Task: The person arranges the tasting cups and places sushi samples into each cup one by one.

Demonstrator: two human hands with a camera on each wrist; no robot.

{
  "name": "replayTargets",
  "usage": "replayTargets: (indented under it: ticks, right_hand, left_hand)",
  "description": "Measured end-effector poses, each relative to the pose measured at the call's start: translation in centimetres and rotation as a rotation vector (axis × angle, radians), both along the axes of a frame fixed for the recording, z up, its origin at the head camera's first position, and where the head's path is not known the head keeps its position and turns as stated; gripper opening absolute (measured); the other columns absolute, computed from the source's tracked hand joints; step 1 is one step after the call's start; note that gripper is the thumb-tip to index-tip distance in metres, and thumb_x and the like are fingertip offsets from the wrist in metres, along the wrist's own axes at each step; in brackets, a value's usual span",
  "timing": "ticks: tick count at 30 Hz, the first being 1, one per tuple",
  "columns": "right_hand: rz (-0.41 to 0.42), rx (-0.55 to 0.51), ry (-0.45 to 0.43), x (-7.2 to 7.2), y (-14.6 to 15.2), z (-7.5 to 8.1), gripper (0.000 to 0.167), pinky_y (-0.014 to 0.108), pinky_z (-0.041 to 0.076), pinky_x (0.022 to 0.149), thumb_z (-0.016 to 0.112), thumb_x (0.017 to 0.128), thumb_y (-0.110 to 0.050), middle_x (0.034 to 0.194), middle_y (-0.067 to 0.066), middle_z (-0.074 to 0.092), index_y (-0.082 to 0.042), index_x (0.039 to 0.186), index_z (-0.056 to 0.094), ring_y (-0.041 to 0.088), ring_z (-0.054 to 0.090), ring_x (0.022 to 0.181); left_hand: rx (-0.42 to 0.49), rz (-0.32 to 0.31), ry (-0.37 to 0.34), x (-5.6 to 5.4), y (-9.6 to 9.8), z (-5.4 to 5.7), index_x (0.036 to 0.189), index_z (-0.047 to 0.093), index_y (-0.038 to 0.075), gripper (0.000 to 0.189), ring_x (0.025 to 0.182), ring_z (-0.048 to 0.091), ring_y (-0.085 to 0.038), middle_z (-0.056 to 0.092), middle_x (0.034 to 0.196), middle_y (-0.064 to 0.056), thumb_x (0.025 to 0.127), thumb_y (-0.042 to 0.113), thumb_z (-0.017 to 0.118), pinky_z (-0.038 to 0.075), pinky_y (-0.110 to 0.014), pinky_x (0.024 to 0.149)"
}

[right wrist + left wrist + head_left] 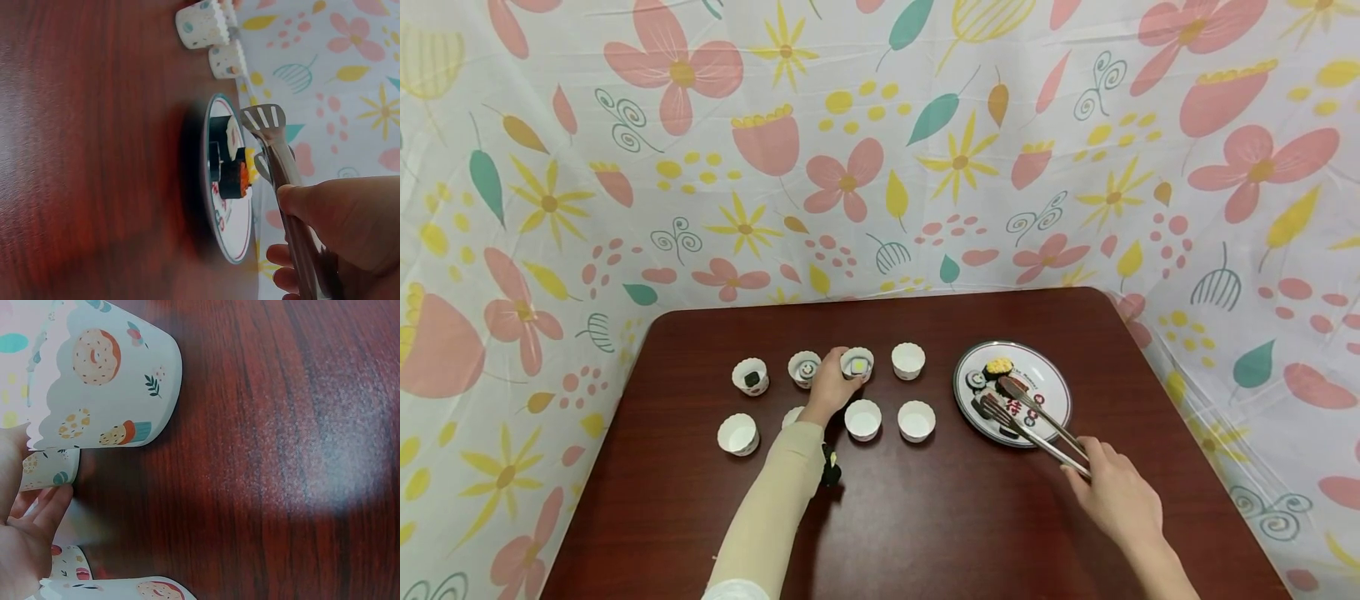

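Observation:
My left hand (829, 390) grips the third white paper cup (868, 377) of the back row, fingers behind and thumb in front. A white sushi roll with a yellow-green centre (858, 366) lies inside it. In the left wrist view, the fingers reach round a patterned cup (47, 472). My right hand (1118, 498) holds metal tongs (1054, 448) over a white plate (1051, 390) of sushi. Yellow-topped sushi (998, 367) and a smiley roll (976, 381) are on it. In the right wrist view, the slotted tong tip (265, 119) is above the plate and orange-topped sushi (234, 180).
The back row also has a cup (760, 387) with a black-wrapped piece, a cup (797, 382) with a smiley roll, and another cup (908, 371). Several cups form the front row, one (793, 417) partly behind my left arm. Flowered cloth (880, 167) hangs behind the table (925, 517).

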State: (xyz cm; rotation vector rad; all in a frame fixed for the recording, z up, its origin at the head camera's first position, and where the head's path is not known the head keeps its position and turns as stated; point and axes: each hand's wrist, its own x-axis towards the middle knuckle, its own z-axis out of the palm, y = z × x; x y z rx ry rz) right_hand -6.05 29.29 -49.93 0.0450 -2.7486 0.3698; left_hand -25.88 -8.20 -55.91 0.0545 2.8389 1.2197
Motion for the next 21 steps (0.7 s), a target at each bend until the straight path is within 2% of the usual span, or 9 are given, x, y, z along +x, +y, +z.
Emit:
replayTargets:
  ticks: [11,21]
  right_hand:
    - [-0.009,0.0,-0.074,1.1,0.6,-0.8,0.038,0.045,0.039,0.044,0.074,0.069,-0.017,0.074,0.01,0.058,-0.002,0.098,0.055,0.036,0.057,0.061]
    - [-0.004,0.022,-0.093,1.5,1.0,-0.6,0.035,0.047,0.039,0.045,0.073,0.069,-0.017,0.072,0.011,0.057,-0.001,0.094,0.055,0.038,0.057,0.061]
  left_hand:
    - [-0.007,0.0,-0.004,0.0,0.0,-0.1,0.133,0.041,0.009,0.062,0.116,0.05,-0.028,0.05,0.13,-0.011,0.081,0.02,0.071,0.044,-0.043,0.091]
    - [0.008,0.004,-0.019,0.1,0.0,0.1,0.135,0.04,0.009,0.064,0.117,0.049,-0.03,0.049,0.131,-0.011,0.08,0.018,0.071,0.044,-0.045,0.091]
